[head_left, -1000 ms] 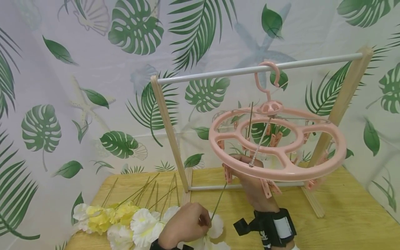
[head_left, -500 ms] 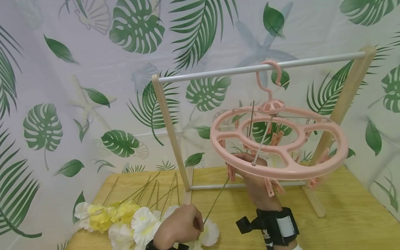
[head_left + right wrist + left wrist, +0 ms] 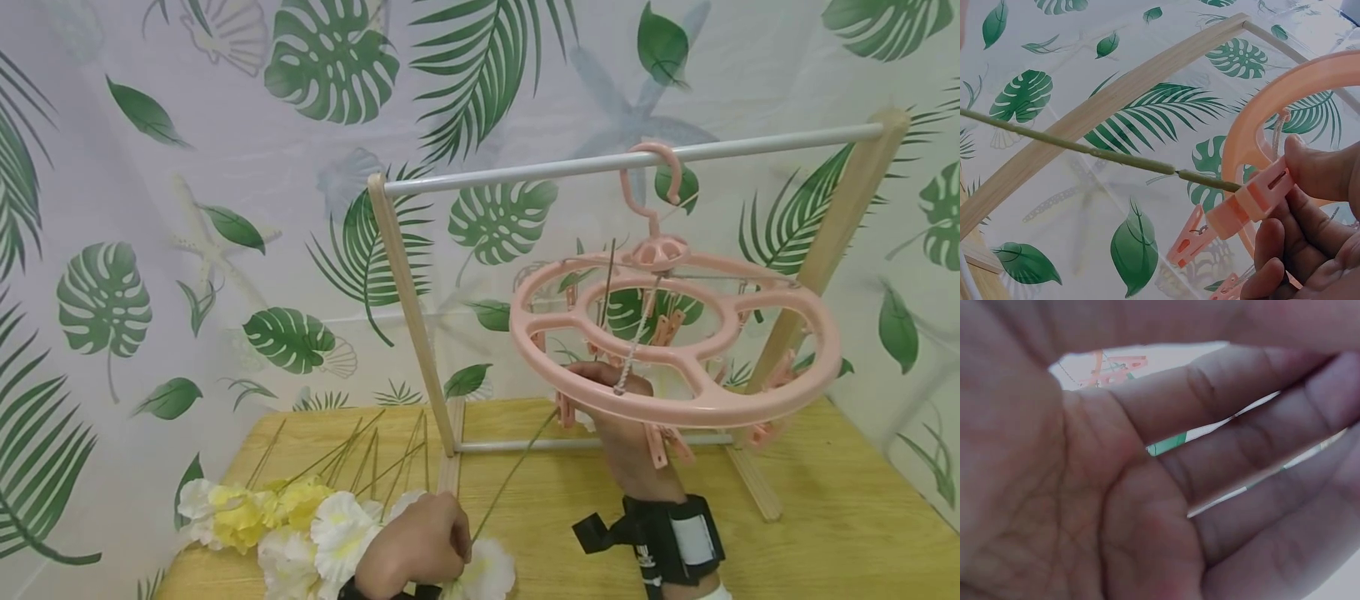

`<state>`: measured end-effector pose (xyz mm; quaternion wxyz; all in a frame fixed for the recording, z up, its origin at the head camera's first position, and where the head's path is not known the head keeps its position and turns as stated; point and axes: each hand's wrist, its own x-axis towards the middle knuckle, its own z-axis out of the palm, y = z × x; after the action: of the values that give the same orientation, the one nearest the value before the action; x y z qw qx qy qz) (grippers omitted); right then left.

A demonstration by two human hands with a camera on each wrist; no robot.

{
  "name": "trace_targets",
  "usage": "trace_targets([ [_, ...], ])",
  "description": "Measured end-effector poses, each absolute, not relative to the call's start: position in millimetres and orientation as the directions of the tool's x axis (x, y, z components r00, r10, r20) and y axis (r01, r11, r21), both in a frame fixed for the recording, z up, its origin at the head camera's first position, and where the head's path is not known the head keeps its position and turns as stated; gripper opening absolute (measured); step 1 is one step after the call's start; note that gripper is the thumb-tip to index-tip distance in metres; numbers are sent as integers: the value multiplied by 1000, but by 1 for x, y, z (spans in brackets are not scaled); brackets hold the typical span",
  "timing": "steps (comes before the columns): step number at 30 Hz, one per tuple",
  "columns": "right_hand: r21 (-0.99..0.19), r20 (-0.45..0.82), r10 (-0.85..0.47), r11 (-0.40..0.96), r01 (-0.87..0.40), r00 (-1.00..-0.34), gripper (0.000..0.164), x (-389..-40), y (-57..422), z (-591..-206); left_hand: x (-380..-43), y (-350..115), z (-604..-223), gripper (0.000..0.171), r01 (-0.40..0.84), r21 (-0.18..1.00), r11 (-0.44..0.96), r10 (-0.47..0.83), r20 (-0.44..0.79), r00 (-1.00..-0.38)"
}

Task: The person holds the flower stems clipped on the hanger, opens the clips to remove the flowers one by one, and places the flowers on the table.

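My left hand (image 3: pixel 420 537) pinches the green stem (image 3: pixel 510 479) of an artificial flower just above its white petals (image 3: pixel 487 573). In the left wrist view the palm and curled fingers fill the frame, hiding the stem. The stem slants up to a pink clothespin (image 3: pixel 566 410) under the near left rim of a round pink clip hanger (image 3: pixel 675 410). My right hand (image 3: pixel 626 446) reaches under that rim. Seen from the right wrist, its thumb (image 3: pixel 1310 165) and fingers pinch the clothespin, and the stem's tip (image 3: pixel 1207 180) runs in at the clothespin's end.
The hanger's hook (image 3: pixel 628 192) hangs from a white rail (image 3: pixel 510 173) on a wooden stand (image 3: pixel 412 317). Several white and yellow artificial flowers (image 3: pixel 300 504) lie at the table's left, stems pointing back. Another thin stem (image 3: pixel 609 279) stands up through the hanger. Leaf-printed cloth covers the wall.
My left hand has moved left and slightly down, drawing the flower with it, so the stem slants more. The hanger and right hand have shifted slightly right in view.
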<state>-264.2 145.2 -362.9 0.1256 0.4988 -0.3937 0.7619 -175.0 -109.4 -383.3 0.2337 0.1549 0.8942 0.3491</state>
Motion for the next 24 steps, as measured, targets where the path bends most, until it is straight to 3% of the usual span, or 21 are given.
trace_targets([
  [1,-491,845,-193,-648,-583,-498,33,-262,145,-363,-175,-110,-382,25,115,695,710,442,-312,-841],
  [2,-467,859,-179,-658,-591,-480,31,-263,144,-363,-175,-111,-381,25,111,695,710,442,-317,-839],
  [3,-527,800,-133,-620,-581,-584,28,-254,143,-364,-174,-112,-380,25,110,698,708,444,-317,-838],
  [4,-532,792,-127,-622,-574,-597,28,-253,143,-364,-174,-113,-380,25,114,701,705,447,-313,-838],
  [8,-503,810,-117,-641,-579,-574,30,-254,142,-365,-174,-116,-379,25,124,716,687,457,-293,-840],
  [9,-527,792,-126,-634,-566,-597,30,-252,144,-365,-174,-117,-380,25,129,717,685,459,-287,-841],
  [13,-479,827,-141,-683,-551,-545,34,-255,145,-366,-174,-121,-381,26,138,718,682,456,-270,-848],
  [16,-485,820,-136,-682,-548,-556,36,-254,145,-365,-174,-123,-380,23,180,723,667,479,-231,-847],
  [21,-628,706,-124,-564,-536,-697,26,-246,146,-362,-172,-129,-373,13,242,763,599,535,-157,-830],
  [24,-707,656,-139,-454,-541,-741,25,-241,148,-362,-171,-133,-369,8,236,788,569,532,-133,-836],
])
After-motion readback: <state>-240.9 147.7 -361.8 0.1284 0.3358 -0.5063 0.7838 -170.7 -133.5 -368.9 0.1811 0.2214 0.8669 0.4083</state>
